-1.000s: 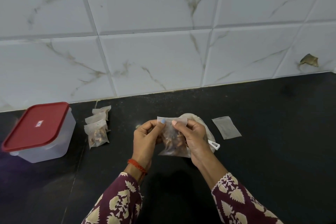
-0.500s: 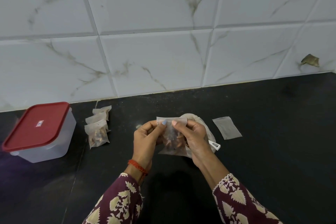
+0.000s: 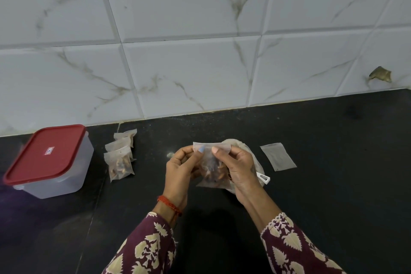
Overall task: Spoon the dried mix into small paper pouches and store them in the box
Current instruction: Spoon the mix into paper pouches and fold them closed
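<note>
A small translucent paper pouch [image 3: 211, 163] filled with brown dried mix hangs above the black counter at the centre. My left hand [image 3: 181, 173] pinches its top left edge, and my right hand [image 3: 239, 169] pinches its top right edge. Behind my right hand lies a larger pale bag [image 3: 246, 149], mostly hidden, with the white handle of a spoon [image 3: 263, 178] sticking out. Three filled pouches [image 3: 121, 155] lie in a pile to the left. A clear plastic box with a red lid [image 3: 47, 158] stands closed at the far left.
One flat empty pouch [image 3: 278, 156] lies on the counter to the right of my hands. The white marble-tiled wall [image 3: 200, 62] rises behind the black counter [image 3: 333, 184]. A chipped spot [image 3: 380, 74] marks the wall at the right.
</note>
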{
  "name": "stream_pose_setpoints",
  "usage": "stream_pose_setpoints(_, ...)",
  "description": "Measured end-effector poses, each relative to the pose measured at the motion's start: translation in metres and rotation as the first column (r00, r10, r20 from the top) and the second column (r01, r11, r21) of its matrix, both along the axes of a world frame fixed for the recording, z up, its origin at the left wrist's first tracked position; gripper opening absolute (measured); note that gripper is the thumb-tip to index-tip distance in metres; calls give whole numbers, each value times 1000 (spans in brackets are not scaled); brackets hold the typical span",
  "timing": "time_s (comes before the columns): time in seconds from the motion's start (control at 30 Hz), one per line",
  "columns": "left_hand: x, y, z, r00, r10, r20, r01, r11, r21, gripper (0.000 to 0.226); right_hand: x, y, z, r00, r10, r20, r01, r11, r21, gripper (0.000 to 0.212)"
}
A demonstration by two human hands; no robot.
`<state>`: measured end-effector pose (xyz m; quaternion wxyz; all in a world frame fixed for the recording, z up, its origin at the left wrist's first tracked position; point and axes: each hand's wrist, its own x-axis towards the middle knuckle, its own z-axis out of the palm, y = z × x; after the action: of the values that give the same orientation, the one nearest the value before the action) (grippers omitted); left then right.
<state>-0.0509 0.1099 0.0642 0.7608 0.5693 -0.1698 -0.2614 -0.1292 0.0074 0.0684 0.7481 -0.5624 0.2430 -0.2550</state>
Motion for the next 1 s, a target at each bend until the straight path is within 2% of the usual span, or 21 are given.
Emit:
stream_pose_setpoints(0.13, -1, -1, 1, 998, -20, 56, 19, 1000, 12, 10, -1, -1, -2, 1000, 6, -26, -7, 1000, -25, 6)
stream_pose_setpoints(0.33, 0, -2, 0, 996, 6, 94, -8, 1000, 19, 9, -2, -1, 1, 1000, 12, -10, -12, 1000, 19, 12)
stream_pose_setpoints(0.67, -1, -3, 1, 992, 5, 124, -10, 999, 37, 8, 1, 2, -2, 999, -16, -28, 16, 1000, -3, 7)
stream_pose_setpoints(0.9, -5, -5, 0, 998, -6, 70, 3, 999, 43, 12, 1, 6, -2, 999, -3, -37, 3, 1000, -6, 6)
stream_pose_setpoints(1.0, -7, -5, 2, 997, -52, 58, 51, 999, 14, 23, 0, 5, -3, 998, -10, -63, 10, 1000, 7, 5)
